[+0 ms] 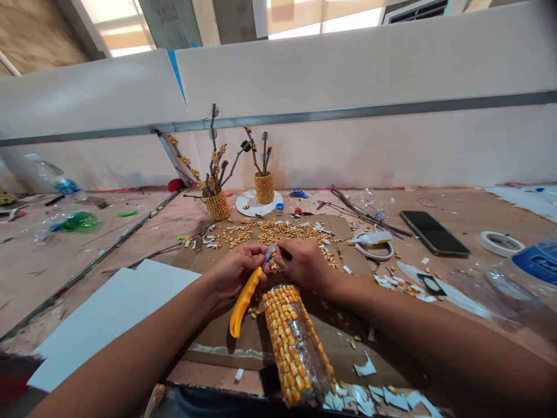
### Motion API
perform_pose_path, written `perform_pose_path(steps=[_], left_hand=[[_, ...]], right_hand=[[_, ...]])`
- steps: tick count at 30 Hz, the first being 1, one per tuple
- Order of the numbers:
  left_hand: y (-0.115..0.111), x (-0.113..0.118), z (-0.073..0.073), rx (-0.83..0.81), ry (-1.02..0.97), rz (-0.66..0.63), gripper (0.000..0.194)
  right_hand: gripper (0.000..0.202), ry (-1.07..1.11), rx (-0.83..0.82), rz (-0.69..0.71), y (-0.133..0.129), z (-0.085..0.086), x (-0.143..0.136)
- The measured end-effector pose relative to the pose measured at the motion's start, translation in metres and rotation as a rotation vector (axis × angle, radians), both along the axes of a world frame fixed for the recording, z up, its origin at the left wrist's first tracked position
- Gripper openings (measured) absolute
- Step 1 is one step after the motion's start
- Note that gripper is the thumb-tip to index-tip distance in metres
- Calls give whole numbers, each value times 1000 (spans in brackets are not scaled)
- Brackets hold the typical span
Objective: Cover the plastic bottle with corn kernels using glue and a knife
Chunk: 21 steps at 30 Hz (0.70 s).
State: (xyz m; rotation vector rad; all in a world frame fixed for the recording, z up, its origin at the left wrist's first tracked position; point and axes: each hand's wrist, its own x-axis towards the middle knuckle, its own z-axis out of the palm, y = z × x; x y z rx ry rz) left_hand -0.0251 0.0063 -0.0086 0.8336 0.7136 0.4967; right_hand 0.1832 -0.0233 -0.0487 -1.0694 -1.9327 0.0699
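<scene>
Holding 1 yellow-handled metal tool (244,301), left hand (238,270) is near narrowly closed right hand (304,264); yellow kernel-covered cylinder (292,342) lies between forearms.

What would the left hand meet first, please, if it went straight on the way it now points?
Probably the right hand, close ahead of the left hand beyond the metal end of the yellow-handled tool, though exact depth is unclear.

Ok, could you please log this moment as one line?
left hand: holds yellow-handled tool | right hand: beside its metal end | near: kernel-covered cylinder, partly bare | behind: scattered kernels
</scene>
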Motion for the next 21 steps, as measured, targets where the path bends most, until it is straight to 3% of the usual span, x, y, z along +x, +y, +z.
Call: perform_pose_path(steps=[21], left_hand=[[-3, 7, -7, -90, -53, 14, 14]], right_hand=[[27, 48, -85, 15, 0, -6, 3]])
